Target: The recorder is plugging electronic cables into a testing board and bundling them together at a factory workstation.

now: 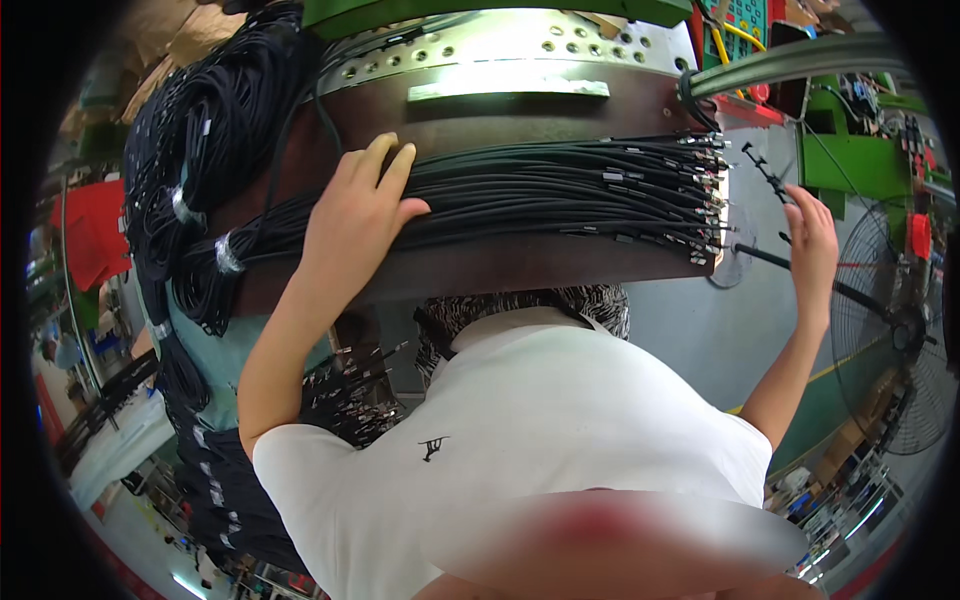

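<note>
My left hand lies over a long bundle of black cables, fingers and thumb apart, palm down on its left part. The cables run side by side across the dark brown tabletop. Their metal connector ends line up at the table's right edge. Beyond that edge my right hand is raised with fingers bent together. A thin black knobbed piece shows at its fingertips; whether it is a cable end I cannot tell. Silvery ties wrap the bundle's left end.
Thick coils of black cable are piled at the left. A bright light bar lies behind the bundle, before a perforated metal plate. A metal arm reaches over the right rear corner. A caged fan stands at the right.
</note>
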Action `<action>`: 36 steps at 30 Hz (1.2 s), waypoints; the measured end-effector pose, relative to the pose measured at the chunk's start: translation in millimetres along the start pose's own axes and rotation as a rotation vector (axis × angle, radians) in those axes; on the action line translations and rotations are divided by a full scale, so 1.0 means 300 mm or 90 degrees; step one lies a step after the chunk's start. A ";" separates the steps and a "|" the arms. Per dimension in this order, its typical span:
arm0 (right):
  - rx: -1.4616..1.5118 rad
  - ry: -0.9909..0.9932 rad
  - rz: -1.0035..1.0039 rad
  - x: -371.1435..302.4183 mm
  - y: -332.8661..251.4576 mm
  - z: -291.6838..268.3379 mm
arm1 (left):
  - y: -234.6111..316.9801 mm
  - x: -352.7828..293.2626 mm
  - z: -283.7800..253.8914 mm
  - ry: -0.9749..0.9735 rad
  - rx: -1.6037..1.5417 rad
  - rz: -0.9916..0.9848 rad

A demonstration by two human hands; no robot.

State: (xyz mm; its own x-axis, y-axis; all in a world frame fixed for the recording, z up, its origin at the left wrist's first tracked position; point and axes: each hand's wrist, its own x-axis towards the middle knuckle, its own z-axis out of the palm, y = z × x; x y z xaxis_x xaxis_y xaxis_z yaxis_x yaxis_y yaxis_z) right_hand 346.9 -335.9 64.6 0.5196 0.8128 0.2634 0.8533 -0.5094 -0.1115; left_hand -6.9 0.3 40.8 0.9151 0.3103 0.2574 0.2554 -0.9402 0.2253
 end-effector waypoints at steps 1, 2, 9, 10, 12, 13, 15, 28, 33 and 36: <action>-0.165 0.032 -0.024 -0.024 0.008 0.021 | -0.010 -0.002 -0.004 -0.065 0.036 0.021; -0.110 0.081 -0.023 -0.035 -0.034 0.053 | -0.018 -0.006 0.002 -0.066 0.036 0.023; 0.243 0.073 -0.284 -0.115 -0.445 0.264 | -0.042 -0.001 -0.029 -0.048 -0.460 -0.295; 0.266 0.092 -0.290 -0.111 -0.448 0.275 | -0.039 0.021 -0.045 -0.037 -0.586 -0.274; 0.265 0.086 -0.269 -0.114 -0.454 0.276 | -0.071 0.039 -0.074 -0.168 -0.737 -0.348; 0.259 0.086 -0.265 -0.116 -0.455 0.279 | -0.061 0.074 -0.078 -0.238 -0.712 -0.336; 0.273 0.108 -0.257 -0.115 -0.462 0.289 | 0.006 0.197 -0.095 -0.394 -0.619 -0.262; 0.896 0.046 0.092 -0.084 -0.439 0.172 | 0.431 0.348 0.087 -0.460 -0.986 -0.216; 1.111 -0.023 0.184 0.149 -0.541 0.124 | 0.435 0.204 0.108 -0.223 -0.993 -0.328; 1.124 -0.162 0.206 0.159 -0.674 0.146 | 0.390 0.128 0.129 -0.098 -0.955 -0.348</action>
State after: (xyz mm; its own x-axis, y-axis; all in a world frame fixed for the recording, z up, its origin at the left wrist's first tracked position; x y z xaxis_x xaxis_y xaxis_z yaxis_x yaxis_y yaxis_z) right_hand 201.2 -181.8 57.7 0.5055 0.8580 -0.0913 -0.3221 0.0895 -0.9425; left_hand 70.3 -103.3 40.8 0.8660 0.4431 -0.2316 0.1100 0.2831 0.9528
